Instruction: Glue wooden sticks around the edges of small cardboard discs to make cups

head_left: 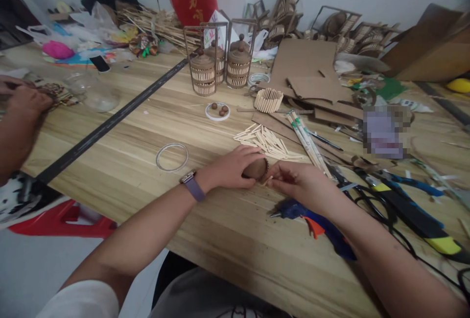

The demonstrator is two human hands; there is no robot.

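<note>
Your left forearm and right forearm lie nearest, reaching over the wooden table towards the round brown piece between your hands. A blue glue gun lies on the near right side of this piece. Your left hand curls round its left side, thumb and fingers spread about as wide as the piece; your right hand closes narrowly at its right edge, apparently pinching a pale sliver.

The piece looks light and fairly stiff, probably more dry than slippery; hold it by its outer wall with a soft squeeze, as the ridged edge could be fragile. Its round face points up towards you, the ridges show on its right, and being round it has no clear long axis; you can't tell its exact tilt.

To its left lies a pale ring. Just beyond it spread small wooden sticks; farther beyond come a white ring around brown balls, a slatted ring and handled slatted containers.
</note>
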